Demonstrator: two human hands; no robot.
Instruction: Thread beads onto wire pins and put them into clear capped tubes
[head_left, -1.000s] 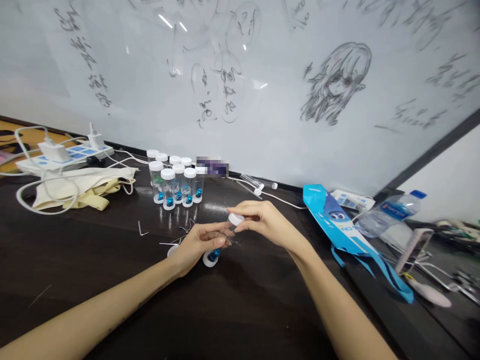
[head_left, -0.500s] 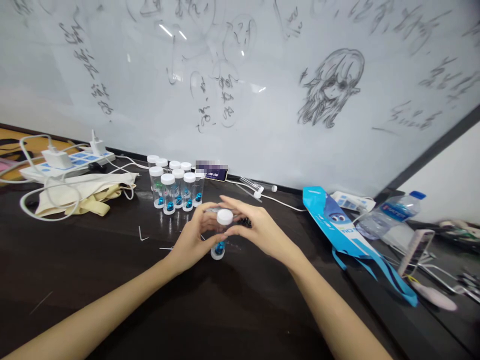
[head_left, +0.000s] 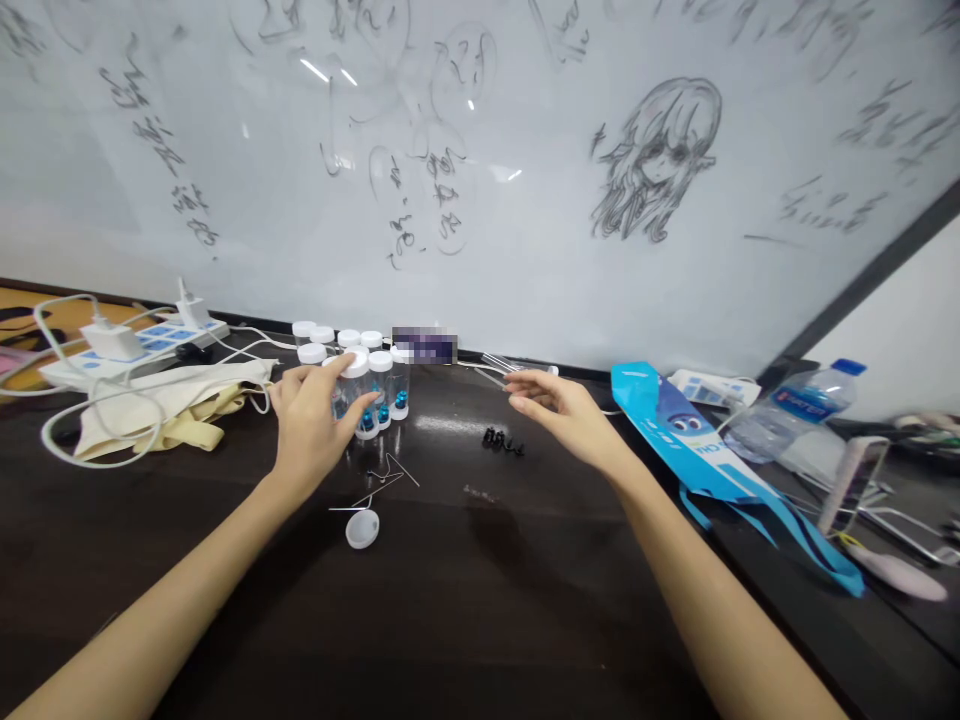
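1. Our left hand point(head_left: 311, 418) has its thumb and fingers closed around a capped tube point(head_left: 361, 392), upright at the near edge of the grouped tubes point(head_left: 382, 384). We cannot tell whether its base touches the desk point(head_left: 450, 600).
2. We judge the step to be standing this tube with the others, so we should lower it straight and let the base settle flat before loosening the grip.
3. The hand hides part of the group; we should ease it away towards us, lest a knuckle tip a neighbour.
4. Our right hand point(head_left: 570, 415) is half curled, with a gap between thumb and fingers and nothing visible in it. It hangs near the thin tubes point(head_left: 499, 363); whether it touches them we cannot tell.
5. We should lift our wrists clear of the black bits point(head_left: 501, 440), the wires point(head_left: 378, 489) and the white cup point(head_left: 363, 530), loose on the desk between our arms.
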